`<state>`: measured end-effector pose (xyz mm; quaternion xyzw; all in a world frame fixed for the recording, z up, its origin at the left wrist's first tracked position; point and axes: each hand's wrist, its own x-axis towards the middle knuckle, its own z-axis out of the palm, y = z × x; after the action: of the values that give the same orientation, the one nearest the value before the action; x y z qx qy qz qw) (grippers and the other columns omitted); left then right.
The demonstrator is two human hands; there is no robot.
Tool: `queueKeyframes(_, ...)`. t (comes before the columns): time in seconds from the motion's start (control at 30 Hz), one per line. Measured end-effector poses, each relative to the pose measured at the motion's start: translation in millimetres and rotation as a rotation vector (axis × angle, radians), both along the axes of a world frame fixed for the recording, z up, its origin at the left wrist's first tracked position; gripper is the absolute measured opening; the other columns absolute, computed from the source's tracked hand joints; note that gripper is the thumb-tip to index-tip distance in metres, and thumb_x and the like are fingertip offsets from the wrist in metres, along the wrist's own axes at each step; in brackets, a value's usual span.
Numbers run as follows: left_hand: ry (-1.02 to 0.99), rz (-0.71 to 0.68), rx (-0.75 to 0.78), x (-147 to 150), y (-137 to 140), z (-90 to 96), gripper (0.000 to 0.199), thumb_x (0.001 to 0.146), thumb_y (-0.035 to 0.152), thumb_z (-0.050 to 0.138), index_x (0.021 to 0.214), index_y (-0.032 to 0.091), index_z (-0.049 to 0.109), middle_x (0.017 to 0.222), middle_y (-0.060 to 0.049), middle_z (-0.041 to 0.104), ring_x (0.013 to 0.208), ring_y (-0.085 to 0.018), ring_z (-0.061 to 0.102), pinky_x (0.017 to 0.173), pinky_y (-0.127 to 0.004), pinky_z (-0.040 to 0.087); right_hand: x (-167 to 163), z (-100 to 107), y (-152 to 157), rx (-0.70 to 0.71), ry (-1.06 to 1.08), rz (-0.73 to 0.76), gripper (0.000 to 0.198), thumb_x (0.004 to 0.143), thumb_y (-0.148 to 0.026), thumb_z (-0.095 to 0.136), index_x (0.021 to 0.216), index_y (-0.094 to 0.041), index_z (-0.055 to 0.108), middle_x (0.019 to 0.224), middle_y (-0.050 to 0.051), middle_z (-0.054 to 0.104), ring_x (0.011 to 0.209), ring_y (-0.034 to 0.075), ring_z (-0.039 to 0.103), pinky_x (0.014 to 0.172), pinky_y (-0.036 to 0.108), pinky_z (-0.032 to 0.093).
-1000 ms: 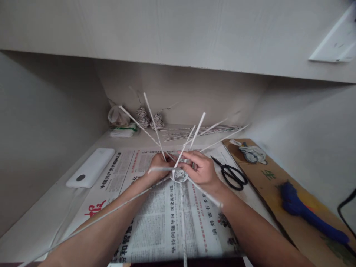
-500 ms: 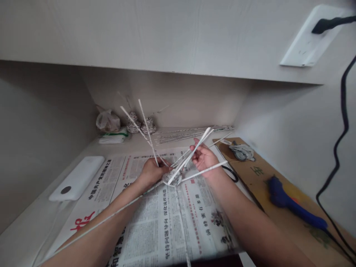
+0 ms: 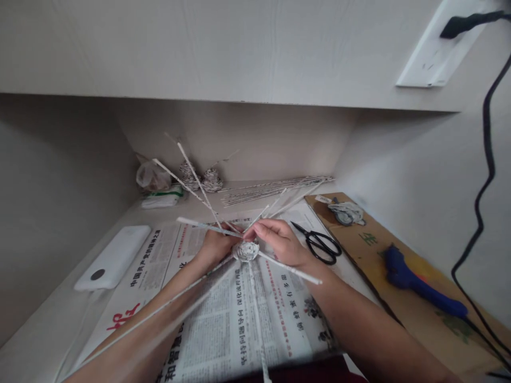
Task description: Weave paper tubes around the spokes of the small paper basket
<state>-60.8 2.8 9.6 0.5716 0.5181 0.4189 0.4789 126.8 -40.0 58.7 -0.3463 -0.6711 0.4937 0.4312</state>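
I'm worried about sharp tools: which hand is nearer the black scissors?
Right. The right hand is just left of the black scissors, apart from them; the left hand is farther left, on the far side of the small woven piece.

The left hand holds the edge of a small round woven piece, from which pale rolled-paper strands fan out. The right hand has its fingertips at the far rim, though whether they pinch a strand is hard to make out. Newspaper lies below; black-handled scissors rest right of it, beside cardboard bearing a blue glue gun. Behind, thin sticks lie bundled near two coiled cones.
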Motion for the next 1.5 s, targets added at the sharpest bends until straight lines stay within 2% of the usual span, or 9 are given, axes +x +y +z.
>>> queueKeyframes(0.17,-0.032,0.062,0.004,2.2,2.4,-0.4,0.017,0.057,0.025,0.077,0.071,0.016,0.075,0.061,0.0,0.069,0.053,-0.014,0.056,0.05,-0.023,0.04,2.4,-3.7,7.7,0.207,-0.365,-0.163,0.014,0.084,-0.032,0.071,0.079,-0.02,0.073,0.086,0.003,0.074,0.088,0.019,0.066,0.082,0.031,0.047)
queueKeyframes(0.23,-0.055,0.119,-0.05,3.7,2.3,0.8,0.022,0.055,0.028,0.08,0.073,0.015,0.075,0.058,0.001,0.067,0.049,-0.012,0.052,0.047,-0.023,0.037,2.1,-6.5,9.0,0.288,-0.441,-0.245,0.017,0.074,-0.03,0.079,0.086,-0.02,0.07,0.093,0.003,0.073,0.091,0.019,0.064,0.082,0.03,0.046)
queueKeyframes(0.33,-0.082,0.117,-0.067,5.5,1.3,0.4,0.025,0.055,0.03,0.082,0.073,0.014,0.075,0.057,0.002,0.065,0.047,-0.011,0.05,0.046,-0.023,0.035,2.6,-14.9,13.9,0.244,-0.53,-0.298,0.033,0.069,-0.033,0.082,0.095,-0.021,0.066,0.093,0.002,0.071,0.081,0.017,0.061,0.072,0.028,0.045)
queueKeyframes(0.4,-0.107,0.092,-0.049,5.8,1.1,-2.2,0.025,0.055,0.03,0.082,0.074,0.014,0.076,0.058,0.001,0.065,0.047,-0.011,0.049,0.046,-0.022,0.035,3.3,-22.9,19.5,0.188,-0.56,-0.294,0.016,0.077,-0.03,0.074,0.088,-0.021,0.067,0.083,0.0,0.07,0.072,0.015,0.06,0.068,0.027,0.044)
queueKeyframes(0.57,-0.204,0.103,-0.066,4.5,4.8,-13.3,0.027,0.056,0.03,0.083,0.077,0.014,0.077,0.061,0.0,0.067,0.047,-0.01,0.049,0.045,-0.022,0.034,1.1,-39.7,32.6,-0.142,-0.337,-0.452,0.005,0.078,-0.022,0.063,0.081,-0.02,0.065,0.072,0.0,0.071,0.063,0.015,0.064,0.058,0.024,0.045)
queueKeyframes(0.7,-0.235,0.068,-0.106,3.4,8.0,-19.1,0.029,0.057,0.032,0.084,0.079,0.014,0.078,0.062,-0.001,0.068,0.048,-0.011,0.051,0.046,-0.022,0.036,-5.0,-48.8,36.4,-0.446,-0.169,-0.373,0.016,0.08,-0.035,0.064,0.074,-0.02,0.063,0.052,-0.002,0.063,0.039,0.014,0.054,0.038,0.024,0.035)
queueKeyframes(0.93,-0.141,0.051,-0.061,4.8,4.6,-14.3,0.027,0.057,0.033,0.083,0.077,0.015,0.077,0.058,0.001,0.065,0.044,-0.009,0.045,0.041,-0.022,0.031,-9.2,-60.0,37.8,-0.378,0.035,-0.355,0.017,0.074,-0.03,0.069,0.065,-0.021,0.059,0.045,-0.004,0.058,0.035,0.012,0.049,0.036,0.023,0.038)
queueKeyframes(1.23,-0.073,0.035,0.082,4.3,6.3,-9.4,0.024,0.059,0.034,0.083,0.075,0.016,0.078,0.065,-0.003,0.072,0.057,-0.015,0.061,0.056,-0.025,0.046,-13.3,-59.0,38.0,-0.513,0.223,-0.338,0.018,0.065,-0.028,0.077,0.061,-0.02,0.062,0.045,-0.003,0.059,0.037,0.012,0.051,0.038,0.025,0.04)
queueKeyframes(1.5,-0.116,0.006,0.093,8.0,4.3,-7.3,0.025,0.059,0.033,0.083,0.076,0.016,0.078,0.07,-0.005,0.076,0.061,-0.017,0.065,0.061,-0.027,0.051,-12.3,-48.0,36.2,-0.624,0.281,-0.35,0.013,0.06,-0.019,0.079,0.061,-0.015,0.067,0.052,0.001,0.065,0.048,0.015,0.06,0.046,0.027,0.048)
